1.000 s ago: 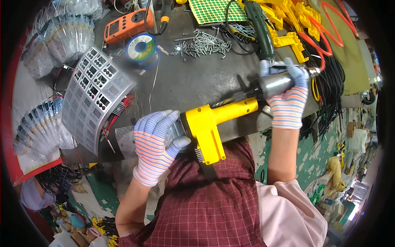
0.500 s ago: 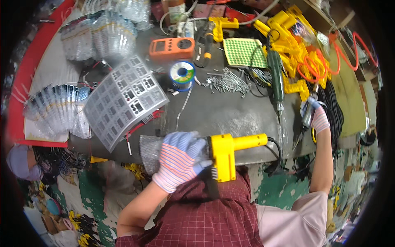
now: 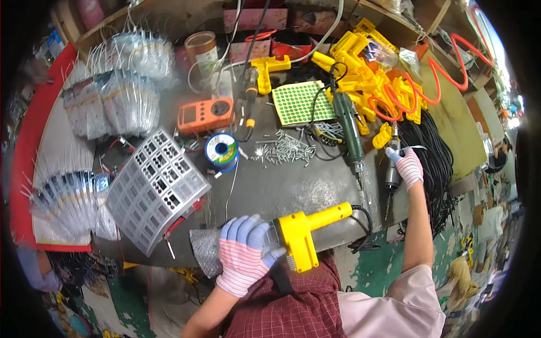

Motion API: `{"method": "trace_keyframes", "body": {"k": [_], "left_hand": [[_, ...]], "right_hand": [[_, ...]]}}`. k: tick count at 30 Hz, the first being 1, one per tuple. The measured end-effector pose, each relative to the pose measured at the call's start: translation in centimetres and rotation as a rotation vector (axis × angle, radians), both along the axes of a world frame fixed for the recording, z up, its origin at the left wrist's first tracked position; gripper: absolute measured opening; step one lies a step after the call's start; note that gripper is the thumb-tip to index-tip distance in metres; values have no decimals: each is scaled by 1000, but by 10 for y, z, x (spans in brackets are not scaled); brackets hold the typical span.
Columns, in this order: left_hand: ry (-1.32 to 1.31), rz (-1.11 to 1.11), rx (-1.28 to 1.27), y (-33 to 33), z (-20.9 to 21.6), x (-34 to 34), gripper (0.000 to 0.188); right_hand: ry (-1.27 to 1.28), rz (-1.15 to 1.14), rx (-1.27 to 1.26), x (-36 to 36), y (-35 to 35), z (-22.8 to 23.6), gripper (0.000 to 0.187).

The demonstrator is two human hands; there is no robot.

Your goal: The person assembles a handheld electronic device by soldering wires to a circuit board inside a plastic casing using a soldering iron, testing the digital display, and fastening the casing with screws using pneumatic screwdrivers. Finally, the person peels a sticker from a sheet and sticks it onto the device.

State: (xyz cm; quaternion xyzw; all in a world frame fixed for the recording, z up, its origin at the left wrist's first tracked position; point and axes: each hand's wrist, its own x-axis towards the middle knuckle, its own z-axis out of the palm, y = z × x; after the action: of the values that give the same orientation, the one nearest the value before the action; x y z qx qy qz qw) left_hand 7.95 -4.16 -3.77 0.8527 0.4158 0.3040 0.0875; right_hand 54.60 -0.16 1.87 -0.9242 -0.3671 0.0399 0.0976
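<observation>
At the table's front edge my left hand (image 3: 243, 253), in a striped glove, is closed round the front end of a yellow pistol-shaped tool (image 3: 298, 243). The tool's handle points right, and a black cord leaves its end. Bubble wrap (image 3: 206, 251) lies just left of this hand. Over at the right, my gloved right hand (image 3: 409, 168) is closed on a silver power screwdriver (image 3: 393, 173), its bit pointing down toward the table. Some of the fingers there are hidden. Left of it a green electric screwdriver (image 3: 350, 135) hangs with its bit down.
Loose screws (image 3: 284, 149) lie mid-table, near a solder spool (image 3: 222, 151) and an orange multimeter (image 3: 205, 115). A sticker sheet (image 3: 158, 191) and bagged parts (image 3: 67, 200) are at left. Yellow housings (image 3: 352, 56), a coiled orange hose (image 3: 434, 79) and black cables (image 3: 431, 163) crowd the right.
The view has shifted, so the table sits lower in the picture. My right hand has brought the silver screwdriver a little left and more upright. My left hand keeps its hold on the yellow tool.
</observation>
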Motion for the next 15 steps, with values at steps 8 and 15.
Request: {"method": "trace_keyframes", "body": {"k": [8, 15], "left_hand": [[-8, -15, -45, 0, 4, 0, 65], [32, -11, -73, 1, 8, -5, 66]], "right_hand": [[-544, 205, 453, -17, 7, 4, 42], [-137, 1116, 329, -176, 90, 16, 42]]}}
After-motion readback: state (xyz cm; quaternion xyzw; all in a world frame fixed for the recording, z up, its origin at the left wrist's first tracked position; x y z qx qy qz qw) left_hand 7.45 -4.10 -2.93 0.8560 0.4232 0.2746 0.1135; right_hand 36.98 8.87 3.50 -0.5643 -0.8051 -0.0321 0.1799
